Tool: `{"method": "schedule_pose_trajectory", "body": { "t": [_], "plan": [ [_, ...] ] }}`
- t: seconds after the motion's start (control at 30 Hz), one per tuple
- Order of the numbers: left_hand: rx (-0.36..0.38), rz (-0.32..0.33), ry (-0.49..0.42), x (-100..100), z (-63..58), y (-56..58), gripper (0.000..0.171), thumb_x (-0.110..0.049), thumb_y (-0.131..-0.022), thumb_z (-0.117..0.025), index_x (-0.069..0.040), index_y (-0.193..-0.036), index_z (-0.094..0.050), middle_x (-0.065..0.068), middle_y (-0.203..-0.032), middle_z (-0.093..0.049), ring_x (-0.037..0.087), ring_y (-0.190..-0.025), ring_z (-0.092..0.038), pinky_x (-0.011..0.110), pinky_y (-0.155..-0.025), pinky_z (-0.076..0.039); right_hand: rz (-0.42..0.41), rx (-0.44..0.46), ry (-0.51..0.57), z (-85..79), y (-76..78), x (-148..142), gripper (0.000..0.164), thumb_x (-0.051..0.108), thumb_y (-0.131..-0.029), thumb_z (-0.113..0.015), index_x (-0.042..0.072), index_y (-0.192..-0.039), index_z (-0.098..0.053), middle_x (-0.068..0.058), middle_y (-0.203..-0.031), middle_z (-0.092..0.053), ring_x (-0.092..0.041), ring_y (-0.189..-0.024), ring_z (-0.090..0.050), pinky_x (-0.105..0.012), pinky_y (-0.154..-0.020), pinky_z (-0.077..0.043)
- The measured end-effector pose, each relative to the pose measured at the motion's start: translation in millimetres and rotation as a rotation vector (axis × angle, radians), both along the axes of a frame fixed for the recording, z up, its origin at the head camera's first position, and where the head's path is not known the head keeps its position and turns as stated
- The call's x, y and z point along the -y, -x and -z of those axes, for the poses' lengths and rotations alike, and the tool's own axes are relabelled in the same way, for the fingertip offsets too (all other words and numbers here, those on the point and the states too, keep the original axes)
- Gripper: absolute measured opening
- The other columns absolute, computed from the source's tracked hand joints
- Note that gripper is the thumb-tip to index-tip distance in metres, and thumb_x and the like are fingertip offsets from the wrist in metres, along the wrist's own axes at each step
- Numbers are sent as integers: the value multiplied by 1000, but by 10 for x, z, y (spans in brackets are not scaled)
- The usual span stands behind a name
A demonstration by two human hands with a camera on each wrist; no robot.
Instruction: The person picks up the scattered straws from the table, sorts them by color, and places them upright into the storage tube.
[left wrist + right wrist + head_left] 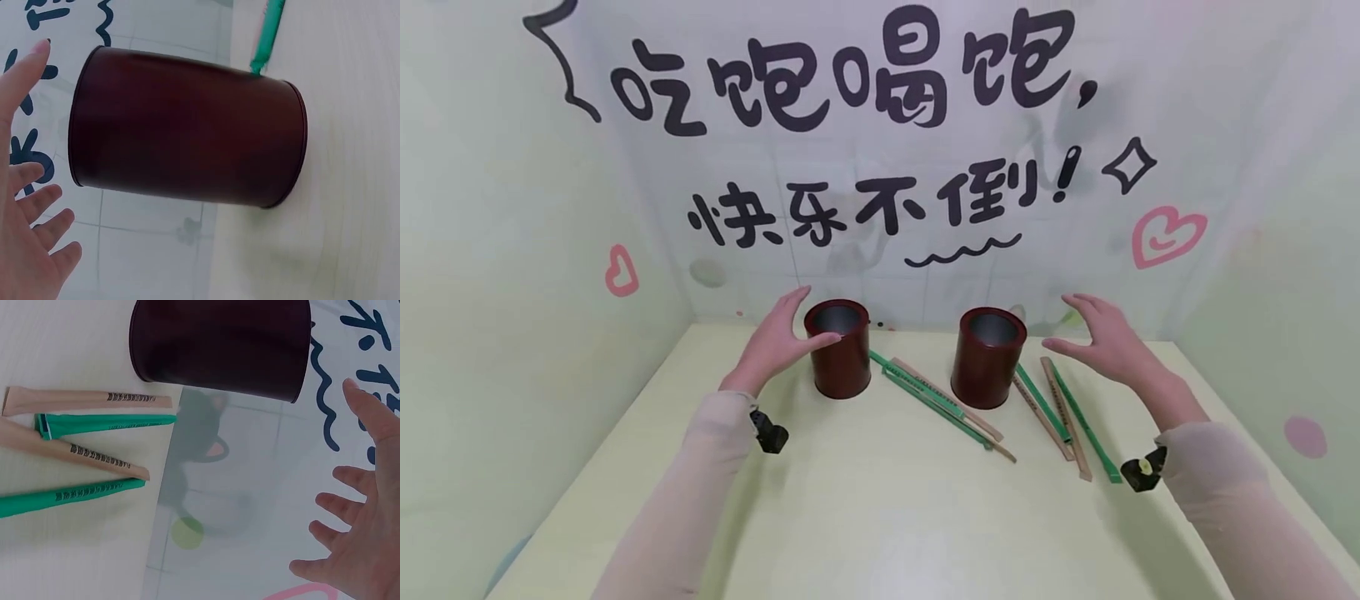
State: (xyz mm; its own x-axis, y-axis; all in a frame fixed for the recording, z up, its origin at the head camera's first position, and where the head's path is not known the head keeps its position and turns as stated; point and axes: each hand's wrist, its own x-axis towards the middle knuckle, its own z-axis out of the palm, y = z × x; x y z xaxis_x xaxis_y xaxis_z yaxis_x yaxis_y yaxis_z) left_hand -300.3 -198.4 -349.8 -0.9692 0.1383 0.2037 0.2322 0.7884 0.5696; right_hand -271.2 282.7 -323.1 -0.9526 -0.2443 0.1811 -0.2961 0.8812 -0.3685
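Note:
Two dark red cylindrical holders with open tops stand upright on the table. My left hand (777,337) is beside the left holder (841,362), fingers spread and thumb across its near side in the head view; the left wrist view shows a gap between that hand (31,231) and the holder (187,128). To the right of the right holder (987,367), my right hand (1105,340) hovers with spread fingers, holding nothing. Green and tan paper-wrapped sticks (936,400) lie between the holders. More wrapped sticks (106,425) lie to the right of the right holder, below my right hand.
The pale table (880,517) meets a white back wall (880,292) printed with black characters and hearts. Side walls (1292,275) stand left and right. A small black camera is strapped to each wrist.

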Motion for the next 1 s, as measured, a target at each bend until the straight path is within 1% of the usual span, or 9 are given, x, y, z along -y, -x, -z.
{"method": "schedule_pose_trajectory", "body": {
  "t": [0.1,0.2,0.33,0.5,0.6,0.77,0.87,1.0],
  "plan": [
    [41,11,-93,-15,69,-39,100,-59,-83,-72,-17,-159,-22,11,-165,-24,34,-152,-24,59,-119,-29,1,27,12,54,-36,39,87,46,-91,-68,-5,-151,-31,-33,-154,-30,-53,-142,-25,-72,-111,-26],
    [66,17,-178,-20,126,-56,95,-50,-86,-73,-16,-159,-23,13,-165,-24,35,-152,-23,60,-119,-27,-4,33,19,85,-45,84,85,46,-92,-67,-4,-151,-32,-32,-154,-32,-52,-142,-26,-71,-112,-28],
    [89,20,-279,-25,184,-35,91,-46,-88,-72,-16,-159,-23,13,-165,-24,36,-152,-23,60,-120,-26,-7,32,35,84,-43,118,84,45,-93,-66,-3,-151,-32,-31,-154,-32,-51,-142,-26,-70,-112,-27],
    [111,57,-383,-52,260,9,87,-36,-91,-71,-10,-158,-22,13,-166,-23,35,-153,-22,53,-123,-23,-11,48,57,65,-75,117,83,44,-93,-67,-3,-151,-32,-31,-154,-33,-51,-142,-27,-70,-111,-29],
    [101,80,-434,-66,287,41,85,-30,-92,-71,-7,-158,-23,13,-165,-24,34,-153,-22,50,-124,-22,-22,32,81,42,-74,122,81,40,-93,-68,-4,-151,-33,-31,-152,-35,-50,-141,-29,-69,-111,-29],
    [102,89,-504,-59,294,80,85,-23,-91,-72,-5,-157,-22,15,-164,-25,36,-152,-24,51,-122,-27,-40,16,103,-6,-57,171,77,39,-94,-67,-2,-151,-34,-29,-152,-37,-48,-141,-30,-68,-112,-30],
    [105,92,-523,-59,290,109,86,-22,-90,-73,-6,-157,-22,14,-164,-26,36,-152,-25,51,-122,-28,-48,14,117,-41,-57,198,76,38,-94,-67,-1,-151,-35,-29,-152,-37,-48,-142,-31,-68,-112,-30],
    [90,101,-526,-70,274,146,87,-22,-90,-74,-5,-157,-22,15,-163,-27,37,-152,-24,51,-123,-25,-50,6,135,-103,-69,220,73,37,-95,-66,0,-150,-36,-27,-152,-38,-46,-142,-32,-68,-112,-31]
  ]
}}
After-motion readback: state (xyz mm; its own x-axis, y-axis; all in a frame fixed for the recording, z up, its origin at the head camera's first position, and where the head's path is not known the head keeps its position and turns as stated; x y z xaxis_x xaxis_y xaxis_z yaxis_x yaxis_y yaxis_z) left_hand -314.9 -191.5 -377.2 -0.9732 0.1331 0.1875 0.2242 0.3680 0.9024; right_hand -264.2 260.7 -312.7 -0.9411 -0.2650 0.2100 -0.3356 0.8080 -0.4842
